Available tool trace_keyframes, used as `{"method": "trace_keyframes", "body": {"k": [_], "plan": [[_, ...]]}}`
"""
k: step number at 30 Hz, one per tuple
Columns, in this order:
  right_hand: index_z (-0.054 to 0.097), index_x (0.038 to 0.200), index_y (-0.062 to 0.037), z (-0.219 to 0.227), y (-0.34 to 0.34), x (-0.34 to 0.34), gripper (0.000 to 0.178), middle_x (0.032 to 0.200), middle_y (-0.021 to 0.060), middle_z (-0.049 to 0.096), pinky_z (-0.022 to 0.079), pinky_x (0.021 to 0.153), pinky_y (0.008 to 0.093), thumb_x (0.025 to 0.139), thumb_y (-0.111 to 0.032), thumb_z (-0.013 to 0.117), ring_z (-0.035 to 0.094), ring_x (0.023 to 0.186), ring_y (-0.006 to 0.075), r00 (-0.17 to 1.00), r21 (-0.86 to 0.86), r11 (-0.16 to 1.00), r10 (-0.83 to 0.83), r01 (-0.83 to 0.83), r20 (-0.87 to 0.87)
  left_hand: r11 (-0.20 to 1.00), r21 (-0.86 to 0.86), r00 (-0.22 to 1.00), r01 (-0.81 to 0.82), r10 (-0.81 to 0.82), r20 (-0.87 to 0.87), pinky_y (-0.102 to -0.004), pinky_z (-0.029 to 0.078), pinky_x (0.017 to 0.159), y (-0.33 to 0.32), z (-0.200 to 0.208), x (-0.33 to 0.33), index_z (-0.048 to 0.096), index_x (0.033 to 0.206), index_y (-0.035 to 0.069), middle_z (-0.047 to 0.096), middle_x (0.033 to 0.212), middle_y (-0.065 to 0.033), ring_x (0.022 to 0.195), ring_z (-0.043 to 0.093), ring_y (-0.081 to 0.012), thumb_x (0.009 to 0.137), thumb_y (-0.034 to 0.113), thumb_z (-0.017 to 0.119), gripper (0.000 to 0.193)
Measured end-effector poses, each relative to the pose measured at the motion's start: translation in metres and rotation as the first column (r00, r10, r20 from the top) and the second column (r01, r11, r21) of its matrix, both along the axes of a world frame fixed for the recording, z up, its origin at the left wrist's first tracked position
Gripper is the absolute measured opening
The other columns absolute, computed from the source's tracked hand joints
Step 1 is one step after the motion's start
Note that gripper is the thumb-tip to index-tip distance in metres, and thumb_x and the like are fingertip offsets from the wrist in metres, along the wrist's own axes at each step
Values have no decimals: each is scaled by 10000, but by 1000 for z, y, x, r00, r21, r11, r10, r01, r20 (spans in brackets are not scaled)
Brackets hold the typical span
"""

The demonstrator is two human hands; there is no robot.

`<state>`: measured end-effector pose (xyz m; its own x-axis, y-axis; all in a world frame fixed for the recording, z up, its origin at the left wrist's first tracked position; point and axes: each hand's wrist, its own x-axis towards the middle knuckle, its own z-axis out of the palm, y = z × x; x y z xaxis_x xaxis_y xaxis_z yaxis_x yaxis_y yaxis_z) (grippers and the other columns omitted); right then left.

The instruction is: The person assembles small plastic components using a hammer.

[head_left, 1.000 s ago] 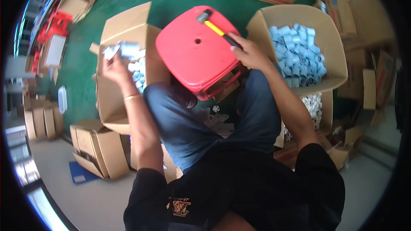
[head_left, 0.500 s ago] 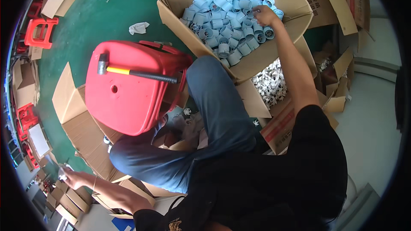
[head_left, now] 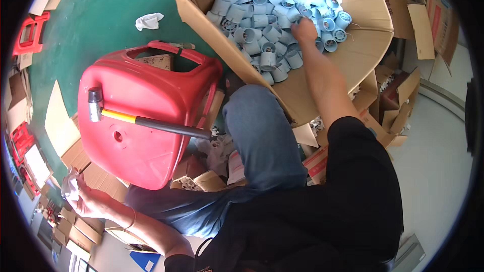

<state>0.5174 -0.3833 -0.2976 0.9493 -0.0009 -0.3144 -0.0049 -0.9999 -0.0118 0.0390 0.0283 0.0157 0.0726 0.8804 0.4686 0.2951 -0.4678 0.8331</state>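
Observation:
My right hand (head_left: 305, 31) reaches down among many light-blue plastic cylinders (head_left: 270, 32) in a large cardboard box (head_left: 368, 30). Its fingers curl in against the cylinders, and their tips are hidden. Out at the lower left, my left hand (head_left: 89, 202) is closed around a small whitish, partly clear piece (head_left: 71, 187), too blurred to name. A thin dark tip sticks up beside that piece. Between the two hands, a hammer (head_left: 151, 122) with a black and yellow handle lies across the seat of a red plastic stool (head_left: 131, 156).
My bent knee (head_left: 262, 136) is between stool and box. A crumpled white cloth or paper (head_left: 149, 21) lies on the green floor (head_left: 116, 35). Small cartons (head_left: 403, 98) stand at the right, others (head_left: 80, 229) at the lower left. Red stools (head_left: 31, 34) line the far left.
The view has shifted, with the stool and box looming larger. My right hand has gone deeper among the blue cylinders. My left hand, still holding the whitish piece, is turned more upright.

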Motion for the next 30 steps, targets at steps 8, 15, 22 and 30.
{"method": "trace_keyframes", "body": {"k": [8, 15, 22, 30], "plan": [[593, 1117, -81, -16, -1, -7, 367, 1042, 165, 654, 518, 807, 453, 808, -276, 618, 645, 961, 361, 979, 58, 981, -191, 187, 65, 1000, 15, 999, 3, -2, -32, -260, 576, 763, 0, 3, -17, 702, 971, 1, 715, 885, -131, 808, 700, -213, 795, -16, 713, 177], [631, 999, -92, -4, 8, -24, 231, 998, 149, 644, 519, 794, 443, 806, -216, 604, 629, 904, 368, 978, -85, 991, -89, 106, 190, 986, 7, 983, 169, -169, -71, -282, 590, 774, 11, 2, -41, 664, 1060, -37, 708, 940, -173, 835, 703, -247, 842, -29, 667, 218], [659, 941, -128, -28, -4, -37, 191, 970, 133, 613, 518, 777, 451, 765, -201, 646, 604, 833, 362, 927, -174, 984, 87, -24, 364, 988, -49, 988, 146, -148, -35, -291, 600, 790, 17, -8, -45, 655, 1074, -59, 705, 959, -188, 850, 706, -264, 848, -43, 657, 226], [617, 1022, -90, 46, 17, -28, 337, 1073, 136, 620, 504, 774, 426, 692, -140, 672, 619, 903, 338, 946, 353, 920, 50, -168, 321, 985, -36, 984, 167, -164, 69, -264, 592, 763, 8, -4, -30, 672, 1051, -15, 706, 964, -133, 848, 690, -211, 819, -30, 690, 233]]}}
